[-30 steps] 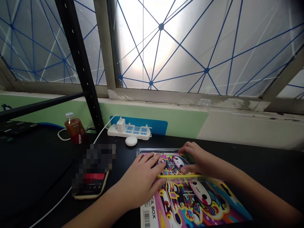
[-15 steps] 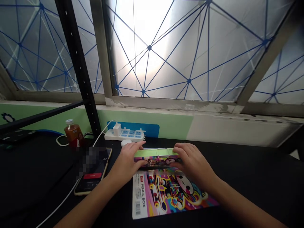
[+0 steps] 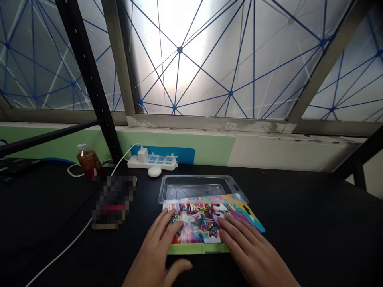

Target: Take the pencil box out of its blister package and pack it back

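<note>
A pencil box (image 3: 196, 229) with a bright cartoon print and a light green front edge lies flat in front of me. Beneath and behind it is the printed card (image 3: 253, 221), partly covered. My left hand (image 3: 158, 245) rests at the box's left side, fingertips on the lid and thumb stretched out near the front. Across the right end of the lid lie the flat fingers of my right hand (image 3: 248, 249); its thumb is hidden. A clear plastic tray (image 3: 194, 179) sits just behind, overlapping the card's far edge.
At the back stand a white power strip (image 3: 161, 161) and a small white rounded object (image 3: 154, 172). To the left are a blurred-out phone (image 3: 115, 203), a white cable (image 3: 66, 251) and an amber bottle (image 3: 89, 161). A black metal post (image 3: 92, 87) rises there.
The pencil box went from being held up on edge between both hands to lying flat, nearer to me. The clear tray behind has come into view. The camera view shifted slightly.
</note>
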A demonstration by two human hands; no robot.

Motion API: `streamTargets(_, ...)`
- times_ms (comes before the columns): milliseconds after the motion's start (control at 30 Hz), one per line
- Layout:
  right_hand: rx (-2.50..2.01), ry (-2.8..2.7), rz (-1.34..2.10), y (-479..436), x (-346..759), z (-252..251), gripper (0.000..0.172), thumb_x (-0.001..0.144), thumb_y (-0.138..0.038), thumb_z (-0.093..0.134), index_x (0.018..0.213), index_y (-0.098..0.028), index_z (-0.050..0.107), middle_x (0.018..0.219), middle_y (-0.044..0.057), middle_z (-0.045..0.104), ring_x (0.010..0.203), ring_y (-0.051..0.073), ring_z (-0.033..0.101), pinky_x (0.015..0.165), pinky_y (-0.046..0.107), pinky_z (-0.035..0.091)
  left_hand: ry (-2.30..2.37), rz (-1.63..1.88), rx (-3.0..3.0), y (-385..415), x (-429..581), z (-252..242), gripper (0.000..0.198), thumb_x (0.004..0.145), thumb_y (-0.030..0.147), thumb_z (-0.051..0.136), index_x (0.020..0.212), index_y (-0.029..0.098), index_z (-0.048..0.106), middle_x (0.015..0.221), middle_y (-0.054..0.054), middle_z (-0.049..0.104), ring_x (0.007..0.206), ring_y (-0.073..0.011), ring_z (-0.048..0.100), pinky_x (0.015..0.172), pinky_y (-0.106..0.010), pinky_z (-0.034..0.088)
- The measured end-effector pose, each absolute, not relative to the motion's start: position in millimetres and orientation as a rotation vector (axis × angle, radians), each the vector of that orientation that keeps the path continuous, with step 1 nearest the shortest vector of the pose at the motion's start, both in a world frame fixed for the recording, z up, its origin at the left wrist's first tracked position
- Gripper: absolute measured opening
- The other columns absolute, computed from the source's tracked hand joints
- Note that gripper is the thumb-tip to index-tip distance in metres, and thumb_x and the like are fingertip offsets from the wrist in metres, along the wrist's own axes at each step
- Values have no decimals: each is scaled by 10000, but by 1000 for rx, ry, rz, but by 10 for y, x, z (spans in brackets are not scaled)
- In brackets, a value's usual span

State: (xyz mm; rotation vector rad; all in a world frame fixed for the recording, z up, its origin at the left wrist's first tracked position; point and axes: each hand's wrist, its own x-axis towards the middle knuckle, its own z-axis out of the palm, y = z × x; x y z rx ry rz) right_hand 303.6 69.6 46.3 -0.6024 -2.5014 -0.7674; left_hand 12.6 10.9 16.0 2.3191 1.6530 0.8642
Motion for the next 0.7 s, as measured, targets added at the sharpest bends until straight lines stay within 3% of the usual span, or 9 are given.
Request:
streamTargets(67,-641,-2505,-712,709,3005,418,339,1038,-133,422,1225,-179,701,1354,83,716,1217,263,680,967,408,559,1700,785,2096,102,159,175,741,850,278,759,1515,307,434,1706,-103,297,1542,-386,310,1148,-562,463)
streamTargets(167,-694,-2569,-546,740,2987,403,319,1053,-375,531,1277,-202,679,1371,95,704,1218,276,681,980,424,570,1764,816,1834,98,170,226,700,939,330,638,1577,304,353,1738,-94,193,1558,-340,290,1191,-538,398)
streamTargets(233,-779,-2612,-418,774,3014,399,509,1002,-554,586,1376,-212,628,1427,119,661,1253,302,659,1003,455,566,1766,861,1773,95,159,227,651,957,335,595,1568,307,372,1715,-86,244,1541,-309,336,1204,-505,381)
streamTargets(300,-921,-2604,-304,816,3078,384,638,961,-621,611,1468,-236,563,1504,137,591,1339,336,594,1051,509,535,1749,889,1777,95,149,207,660,921,334,635,1542,308,414,1661,-89,321,1514,-307,373,1206,-496,373)
streamTargets(433,-1150,-2573,-48,875,3275,352,648,958,-574,644,1521,-278,520,1595,118,487,1462,343,460,1139,552,460,1736,945,1815,111,157,192,709,887,332,673,1546,271,418,1566,-119,429,1481,-333,372,1199,-522,360)
streamTargets(700,-1075,-2576,64,956,3451,411,706,833,-635,760,1459,-356,594,1497,80,601,1381,337,558,1100,512,492,1655,979,1848,107,145,212,828,830,283,757,1574,324,395,1497,-99,516,1430,-350,397,1164,-526,383)
